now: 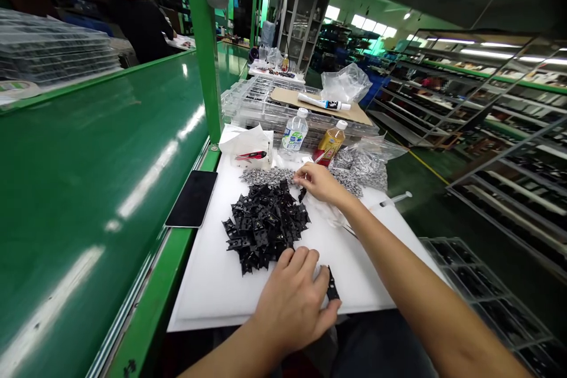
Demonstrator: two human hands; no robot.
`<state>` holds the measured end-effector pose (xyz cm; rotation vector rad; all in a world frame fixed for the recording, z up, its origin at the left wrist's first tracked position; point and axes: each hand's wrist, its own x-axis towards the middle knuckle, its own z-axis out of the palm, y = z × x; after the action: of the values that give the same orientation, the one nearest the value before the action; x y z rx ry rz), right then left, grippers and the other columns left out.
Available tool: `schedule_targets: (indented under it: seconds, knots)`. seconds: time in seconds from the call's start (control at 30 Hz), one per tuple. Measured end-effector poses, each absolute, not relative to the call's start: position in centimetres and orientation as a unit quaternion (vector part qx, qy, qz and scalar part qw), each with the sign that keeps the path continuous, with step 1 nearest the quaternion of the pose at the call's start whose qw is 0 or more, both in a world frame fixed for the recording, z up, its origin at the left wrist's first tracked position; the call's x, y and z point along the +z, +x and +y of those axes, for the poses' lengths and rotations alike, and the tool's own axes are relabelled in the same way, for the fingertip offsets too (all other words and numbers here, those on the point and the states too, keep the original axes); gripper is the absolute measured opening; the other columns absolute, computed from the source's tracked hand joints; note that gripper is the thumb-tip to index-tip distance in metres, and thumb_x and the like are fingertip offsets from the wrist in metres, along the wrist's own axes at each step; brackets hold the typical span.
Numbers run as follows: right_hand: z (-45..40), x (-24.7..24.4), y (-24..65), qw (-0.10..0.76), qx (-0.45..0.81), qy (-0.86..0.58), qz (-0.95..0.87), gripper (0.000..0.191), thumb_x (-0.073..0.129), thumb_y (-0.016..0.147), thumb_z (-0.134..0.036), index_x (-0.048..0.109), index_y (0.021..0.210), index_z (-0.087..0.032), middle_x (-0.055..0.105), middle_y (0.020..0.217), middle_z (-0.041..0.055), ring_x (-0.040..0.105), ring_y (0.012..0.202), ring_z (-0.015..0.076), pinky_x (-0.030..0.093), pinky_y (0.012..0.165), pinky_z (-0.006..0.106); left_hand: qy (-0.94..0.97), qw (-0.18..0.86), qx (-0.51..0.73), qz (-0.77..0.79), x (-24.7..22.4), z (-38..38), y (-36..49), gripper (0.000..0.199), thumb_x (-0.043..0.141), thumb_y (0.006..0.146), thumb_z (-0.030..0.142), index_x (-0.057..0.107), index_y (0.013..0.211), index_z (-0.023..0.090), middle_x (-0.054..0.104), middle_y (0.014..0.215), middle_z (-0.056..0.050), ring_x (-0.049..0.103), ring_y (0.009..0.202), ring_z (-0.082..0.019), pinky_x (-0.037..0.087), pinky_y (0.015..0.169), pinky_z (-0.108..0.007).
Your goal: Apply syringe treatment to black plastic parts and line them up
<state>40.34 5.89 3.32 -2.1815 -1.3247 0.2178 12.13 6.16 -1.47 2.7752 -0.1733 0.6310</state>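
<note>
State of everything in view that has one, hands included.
Left hand: closed on small black plastic part
Right hand: fingertips together at pile of small grey parts; grip unclear
Heap of black plastic parts: jumbled, loose
Clear plastic bottle: white cap on, standing
Yellow and red plastic bottle: white cap on, standing
Black rectangular tablet: screen dark, lying flat
White plastic tube: capped, lying on brown cardboard

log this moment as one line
left hand: holding black part | right hand: at small grey parts | black pile: on white surface
</note>
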Motion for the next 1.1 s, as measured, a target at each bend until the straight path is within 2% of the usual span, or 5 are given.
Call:
schedule_targets:
  seconds: [0.33,0.7,0.8,0.93,1.1]
  knots:
    - [3.0,4.3,39.5,0.549,0.245,-0.696,-0.393,0.045,0.082,0.083,-0.063,0.067,0.092,-0.022,0.062,0.082,-0.0011,0.055,0.071,0.0132,0.044,0.062,0.028,0.964,0.139,0.22,-0.06,-1.1,6.2,12.2,0.037,0.067,0.098,0.054,0.067,0.112,0.02,0.065,0.114,-0.009,0.055,0.107,-0.029,0.042,0.091,-0.045]
    - [-3.0,6.3,34.1,0.63,0.295,-0.598,-0.398,0.031,0.096,0.077,-0.041,0.074,0.089,-0.024,0.074,0.093,0.001,0.069,0.083,0.0139,0.062,0.079,0.03,0.963,0.131,0.227,-0.058,-1.1,6.1,12.3,0.038,0.064,0.101,0.052,0.069,0.119,0.019,0.066,0.119,-0.01,0.056,0.111,-0.03,0.041,0.095,-0.047]
    - [-5.4,7.5,32.9,0.588,0.244,-0.645,-0.423,0.019,0.093,0.082,-0.03,0.079,0.093,-0.023,0.079,0.094,0.0038,0.073,0.087,0.0159,0.061,0.082,0.03,0.965,0.124,0.223,-0.06,-1.2,6.1,12.3,0.039,0.064,0.101,0.051,0.069,0.122,0.019,0.066,0.122,-0.01,0.055,0.115,-0.031,0.041,0.097,-0.048]
    - [-8.3,8.9,31.6,0.411,0.11,-0.75,-0.507,0.014,0.082,0.094,-0.032,0.076,0.104,-0.024,0.082,0.096,0.0055,0.078,0.091,0.0205,0.061,0.085,0.034,0.966,0.122,0.22,-0.064,-1.3,6.1,12.4,0.039,0.064,0.101,0.05,0.069,0.123,0.018,0.065,0.123,-0.011,0.056,0.116,-0.032,0.041,0.098,-0.048]
    - [-10.7,6.7,31.2,0.254,0.131,-0.8,-0.528,0.008,0.079,0.095,-0.025,0.071,0.096,-0.024,0.082,0.091,0.0015,0.079,0.085,0.0195,0.059,0.078,0.03,0.967,0.121,0.211,-0.07,-1.0,6.2,12.5,0.038,0.061,0.103,0.048,0.069,0.125,0.018,0.066,0.123,-0.012,0.056,0.117,-0.033,0.042,0.097,-0.049]
